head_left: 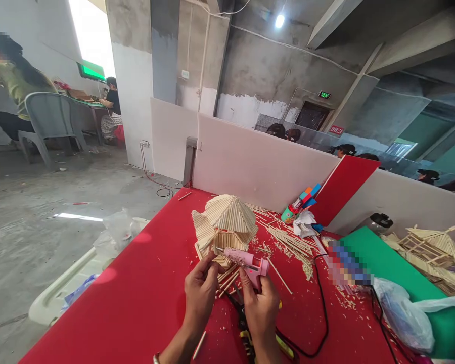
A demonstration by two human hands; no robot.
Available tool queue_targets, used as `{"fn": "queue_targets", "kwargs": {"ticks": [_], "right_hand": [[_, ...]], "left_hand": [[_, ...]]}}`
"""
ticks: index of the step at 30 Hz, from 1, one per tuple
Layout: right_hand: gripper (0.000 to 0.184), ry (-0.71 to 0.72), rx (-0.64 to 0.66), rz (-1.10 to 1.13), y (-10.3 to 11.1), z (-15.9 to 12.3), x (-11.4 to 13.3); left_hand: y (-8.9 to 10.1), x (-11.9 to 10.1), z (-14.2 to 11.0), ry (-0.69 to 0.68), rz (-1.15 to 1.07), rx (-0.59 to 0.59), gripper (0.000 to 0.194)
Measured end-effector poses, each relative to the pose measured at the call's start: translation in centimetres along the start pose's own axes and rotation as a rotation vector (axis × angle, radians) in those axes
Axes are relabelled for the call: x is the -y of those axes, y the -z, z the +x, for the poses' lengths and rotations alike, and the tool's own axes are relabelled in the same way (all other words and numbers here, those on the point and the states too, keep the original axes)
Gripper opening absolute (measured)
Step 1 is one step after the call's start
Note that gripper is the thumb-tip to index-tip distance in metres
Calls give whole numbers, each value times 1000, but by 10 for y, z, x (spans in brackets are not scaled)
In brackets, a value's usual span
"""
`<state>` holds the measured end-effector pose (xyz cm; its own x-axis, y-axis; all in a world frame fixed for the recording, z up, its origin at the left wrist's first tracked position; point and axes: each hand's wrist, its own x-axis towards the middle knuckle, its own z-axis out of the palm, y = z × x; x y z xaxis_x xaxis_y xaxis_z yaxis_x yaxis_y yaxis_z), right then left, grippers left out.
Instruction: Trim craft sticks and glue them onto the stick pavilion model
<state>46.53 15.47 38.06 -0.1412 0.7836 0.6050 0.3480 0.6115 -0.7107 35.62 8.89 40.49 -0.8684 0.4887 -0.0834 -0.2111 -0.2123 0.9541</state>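
My right hand (261, 308) is wrapped round the handle of a pink hot glue gun (242, 257), its nozzle pointing left. Close to the nozzle tip, my left hand (200, 285) has its fingers pinched together; whatever is between them is too small to make out. Just beyond both hands stands a small pavilion-like model (227, 217) built from pale wooden sticks, with a ribbed, many-sided roof. The gun and my fingers hide part of its base. Dark pliers (238, 308) lie under my right wrist, partly covered by it.
Loose sticks (288, 240) and crumbs are strewn over the red table (136, 303). A black cable (326, 313) loops at right. Beyond it are a plastic bag (404, 313), a green board (367, 247) and another stick model (436, 247). A pen cup (288, 215) stands by the white partition (258, 162).
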Motion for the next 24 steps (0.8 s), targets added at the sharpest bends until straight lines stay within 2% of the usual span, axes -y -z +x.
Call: {"fn": "queue_targets", "kwargs": {"ticks": [8, 15, 24], "right_hand": [[48, 97, -34, -42, 1, 2, 3], [49, 77, -31, -44, 1, 1, 2], [52, 15, -10, -28, 1, 1, 2]], "left_hand": [[-1, -5, -1, 13, 0, -3, 38], [0, -1, 0, 2, 13, 15, 37], [0, -6, -1, 10, 33, 27, 41]]}}
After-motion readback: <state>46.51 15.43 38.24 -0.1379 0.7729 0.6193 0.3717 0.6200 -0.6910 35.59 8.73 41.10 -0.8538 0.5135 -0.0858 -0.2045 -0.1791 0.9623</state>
